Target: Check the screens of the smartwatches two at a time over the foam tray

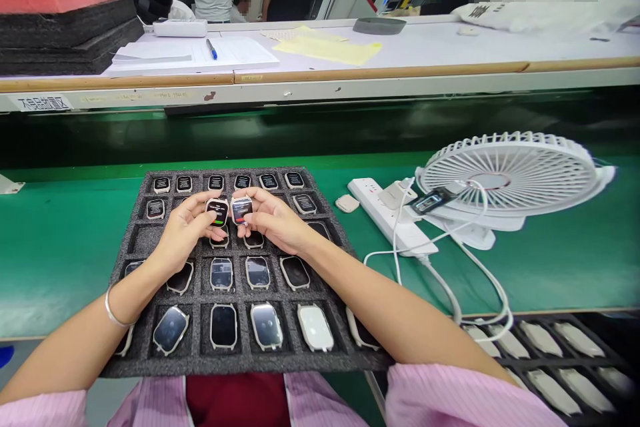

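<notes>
Green and glossy, the long worktop (60, 233) stretches from side to side before the person I'm watching. Lying on it, close to their body, is a dark grey foam tray (250, 363) cut into square cells, many holding strapless watch bodies (223, 325). Off to the right sits a white plastic fan (515, 173) with a round ribbed cage, and between the two lies a long white power strip (395, 223) with cables looping about it.

Both bare hands come together over the tray. The left hand (187, 230) is clamped on a silver-framed smartwatch (217, 209); the right hand (275, 220) grips a pale-framed smartwatch (242, 208) just beside it, both faces up. Low on the first screen glows a green button (219, 222), on the second a red button (241, 220); the lettering is too small to read.

I'd judge the step in hand to be answering on-screen prompts. The next move seems to call for a precise thumb press, fingers steadying each case from beneath.
</notes>
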### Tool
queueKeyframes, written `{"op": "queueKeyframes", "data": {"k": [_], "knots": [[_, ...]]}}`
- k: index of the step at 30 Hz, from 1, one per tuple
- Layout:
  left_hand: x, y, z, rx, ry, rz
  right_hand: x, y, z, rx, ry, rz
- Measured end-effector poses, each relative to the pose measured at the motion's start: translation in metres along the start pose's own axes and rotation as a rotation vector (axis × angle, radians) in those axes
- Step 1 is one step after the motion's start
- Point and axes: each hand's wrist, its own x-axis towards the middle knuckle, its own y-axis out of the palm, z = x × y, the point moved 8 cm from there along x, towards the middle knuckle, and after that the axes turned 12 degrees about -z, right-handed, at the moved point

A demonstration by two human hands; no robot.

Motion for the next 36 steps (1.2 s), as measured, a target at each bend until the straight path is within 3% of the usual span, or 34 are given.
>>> {"op": "queueKeyframes", "data": {"k": [7,16,20,36], "knots": [[0.002,-0.002,0.006,-0.047,-0.087,-0.043,0.0,-0.003,-0.006,0.069,0.074,-0.05],[0.008,-0.008,0.008,-0.091,-0.148,-0.106,0.007,-0.024,-0.015,0.214,0.254,-0.319],[0.01,-0.01,0.009,-0.095,-0.148,-0.126,0.006,-0.027,-0.011,0.23,0.26,-0.379],[0.009,-0.007,0.011,-0.086,-0.188,-0.094,-0.002,-0.005,-0.012,0.182,0.297,-0.192]]}}
